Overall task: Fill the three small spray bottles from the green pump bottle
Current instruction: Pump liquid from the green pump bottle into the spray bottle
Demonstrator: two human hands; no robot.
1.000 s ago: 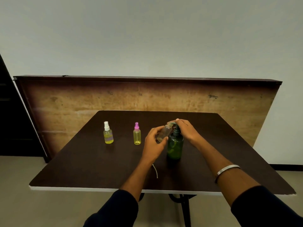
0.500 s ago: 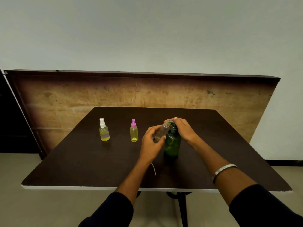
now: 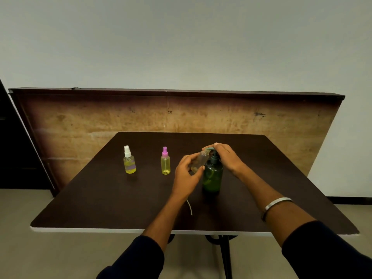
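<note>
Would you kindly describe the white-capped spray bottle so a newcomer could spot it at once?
On the dark table, two small yellow-filled bottles stand left of the hands. The white-capped spray bottle is the leftmost; unlike the slimmer pink-capped bottle, it wears a purple band.

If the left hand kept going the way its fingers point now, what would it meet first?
Probably the green pump bottle. The left hand holds the clear small bottle tilted toward the pump spout, fingers aimed up and right, with the right hand on the pump just beyond. Depth is hard to judge.
</note>
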